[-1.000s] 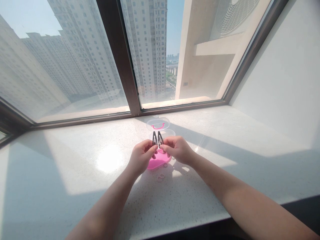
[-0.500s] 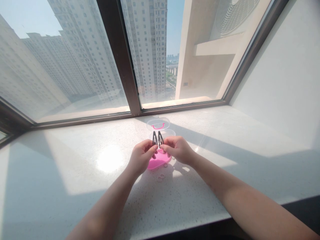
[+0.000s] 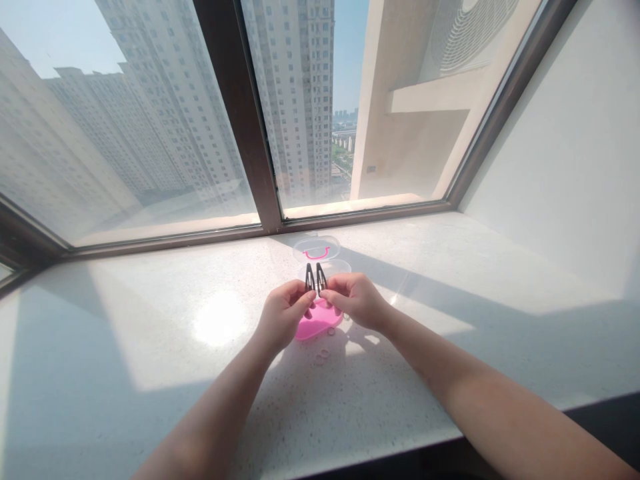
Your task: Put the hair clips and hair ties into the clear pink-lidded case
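Observation:
Between thumb and fingers, my left hand [image 3: 286, 308] pinches a black snap hair clip [image 3: 309, 277], its narrow end pointing up. A second black snap hair clip [image 3: 321, 277] is pinched by my right hand [image 3: 357, 300], side by side with the first and a small gap apart. Both hands are closed and hover over a pink tray-like piece [image 3: 316, 325], which they partly cover. Behind the clips stands a clear plastic case [image 3: 340, 267] with a transparent lid [image 3: 303, 248] bearing a pink handle [image 3: 317, 255].
Small hair ties [image 3: 323, 357] lie on the pale speckled sill [image 3: 300, 413] in front of the pink piece, and another small ring [image 3: 331, 331] is at its right edge. A brown window frame [image 3: 165, 239] borders the sill at the back; a white wall [image 3: 565, 167] rises on the right.

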`<state>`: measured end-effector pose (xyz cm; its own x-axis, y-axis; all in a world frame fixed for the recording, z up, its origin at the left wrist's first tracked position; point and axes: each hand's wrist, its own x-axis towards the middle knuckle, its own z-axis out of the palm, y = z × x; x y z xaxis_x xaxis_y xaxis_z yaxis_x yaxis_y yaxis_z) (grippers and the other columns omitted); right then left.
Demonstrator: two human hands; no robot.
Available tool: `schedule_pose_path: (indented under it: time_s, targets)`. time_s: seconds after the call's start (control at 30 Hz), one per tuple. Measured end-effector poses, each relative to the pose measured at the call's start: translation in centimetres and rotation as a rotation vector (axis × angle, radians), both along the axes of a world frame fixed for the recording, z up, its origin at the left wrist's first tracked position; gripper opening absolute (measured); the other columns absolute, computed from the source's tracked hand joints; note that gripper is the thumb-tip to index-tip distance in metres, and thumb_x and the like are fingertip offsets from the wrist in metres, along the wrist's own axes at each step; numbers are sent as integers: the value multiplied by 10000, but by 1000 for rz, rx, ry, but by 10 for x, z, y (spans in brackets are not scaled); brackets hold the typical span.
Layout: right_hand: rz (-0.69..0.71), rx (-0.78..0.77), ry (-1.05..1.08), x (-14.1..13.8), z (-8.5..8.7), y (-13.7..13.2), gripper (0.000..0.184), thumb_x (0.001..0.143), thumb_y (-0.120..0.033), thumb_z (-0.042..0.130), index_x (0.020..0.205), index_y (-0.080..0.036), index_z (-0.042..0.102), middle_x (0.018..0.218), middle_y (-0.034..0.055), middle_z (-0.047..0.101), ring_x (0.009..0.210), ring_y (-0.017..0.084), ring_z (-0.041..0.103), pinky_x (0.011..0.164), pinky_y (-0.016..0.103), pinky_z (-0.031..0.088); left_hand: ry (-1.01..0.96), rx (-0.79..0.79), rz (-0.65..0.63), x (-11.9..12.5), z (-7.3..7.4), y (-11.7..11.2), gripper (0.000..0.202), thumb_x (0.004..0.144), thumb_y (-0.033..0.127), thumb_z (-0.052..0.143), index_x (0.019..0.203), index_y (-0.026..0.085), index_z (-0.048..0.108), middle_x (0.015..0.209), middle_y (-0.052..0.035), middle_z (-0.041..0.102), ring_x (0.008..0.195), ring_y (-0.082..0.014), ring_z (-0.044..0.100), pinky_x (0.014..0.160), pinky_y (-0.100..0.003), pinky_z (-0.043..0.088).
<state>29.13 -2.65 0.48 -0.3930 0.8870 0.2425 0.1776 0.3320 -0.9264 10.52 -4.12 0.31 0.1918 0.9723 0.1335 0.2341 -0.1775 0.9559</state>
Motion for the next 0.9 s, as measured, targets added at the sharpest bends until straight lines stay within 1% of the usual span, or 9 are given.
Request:
schedule_pose_path:
  time_s: [0.53, 0.9]
  targets:
    - [2, 9, -3, 0, 1, 0, 207, 851, -231, 594, 671, -131, 618, 596, 9, 611, 520, 99, 567, 483, 198, 445, -4, 8, -15, -1, -1, 0, 214, 873, 326, 605, 747, 152, 599, 659, -6, 630, 592, -129, 609, 577, -245, 474]
    - [8, 8, 3, 0, 0, 0, 204, 851, -232, 595, 674, -132, 619, 596, 9, 607, 523, 104, 569, 482, 202, 446, 8, 5, -11, -1, 0, 0, 212, 876, 323, 604, 750, 152, 602, 666, -8, 634, 602, -132, 614, 583, -250, 482]
